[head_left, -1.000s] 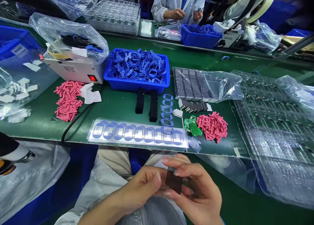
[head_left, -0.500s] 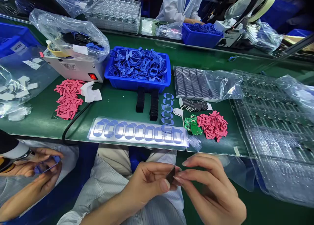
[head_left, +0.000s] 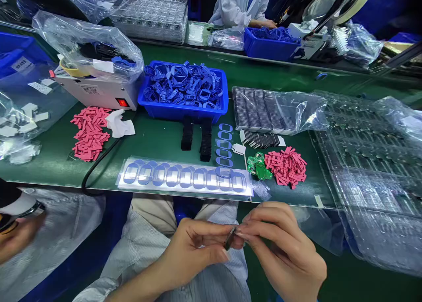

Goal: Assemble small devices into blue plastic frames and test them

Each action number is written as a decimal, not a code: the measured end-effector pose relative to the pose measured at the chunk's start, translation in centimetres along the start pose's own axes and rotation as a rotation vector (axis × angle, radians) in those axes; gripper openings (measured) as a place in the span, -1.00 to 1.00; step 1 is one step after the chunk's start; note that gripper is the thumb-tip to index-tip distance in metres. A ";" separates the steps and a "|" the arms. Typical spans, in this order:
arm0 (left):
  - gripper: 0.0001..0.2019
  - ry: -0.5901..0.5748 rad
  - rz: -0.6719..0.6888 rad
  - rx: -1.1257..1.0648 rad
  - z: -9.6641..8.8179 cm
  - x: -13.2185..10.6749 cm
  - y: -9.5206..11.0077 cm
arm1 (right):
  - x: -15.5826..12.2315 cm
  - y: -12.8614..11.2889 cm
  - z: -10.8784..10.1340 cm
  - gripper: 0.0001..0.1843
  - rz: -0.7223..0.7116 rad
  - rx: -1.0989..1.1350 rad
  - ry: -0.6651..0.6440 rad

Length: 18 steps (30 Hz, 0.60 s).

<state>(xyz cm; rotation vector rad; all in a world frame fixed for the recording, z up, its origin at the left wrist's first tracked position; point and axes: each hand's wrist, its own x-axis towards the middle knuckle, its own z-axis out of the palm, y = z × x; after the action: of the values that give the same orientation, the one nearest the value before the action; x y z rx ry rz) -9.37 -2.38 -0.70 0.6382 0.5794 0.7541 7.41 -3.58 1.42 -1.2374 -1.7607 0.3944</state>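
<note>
dark, thin rectangular piece (head_left: 230,238) held above lap (head_left: 141,236). left hand (head_left: 193,253) grasps its lower part; right hand (head_left: 285,249) pinches its upper edge. just ahead on green desk (head_left: 158,139): white sheet (head_left: 249,189) bearing blue ovals (head_left: 173,184).

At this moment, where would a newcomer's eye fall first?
Probably on the blue bin heaped with blue parts, behind the black stacks. Next, the left pink pile, left of the bin, and the right pink pile, beside the green boards. In front, the left hand and right hand meet at a dark piece.
</note>
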 end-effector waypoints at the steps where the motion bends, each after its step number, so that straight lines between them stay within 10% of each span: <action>1: -0.73 -0.007 0.003 0.017 0.0 0.0 0.0 | 0.0 0.0 0.0 -0.77 0.005 0.001 -0.003; 18: -0.70 0.114 0.134 0.486 0.1 0.2 1.0 | -0.4 1.4 0.6 -0.80 0.043 0.158 -0.047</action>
<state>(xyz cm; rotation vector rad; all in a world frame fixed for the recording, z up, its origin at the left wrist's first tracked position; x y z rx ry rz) -9.64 -1.69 0.03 1.0956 0.8419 0.7837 7.73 -3.17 -0.04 -1.1627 -1.7095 0.5803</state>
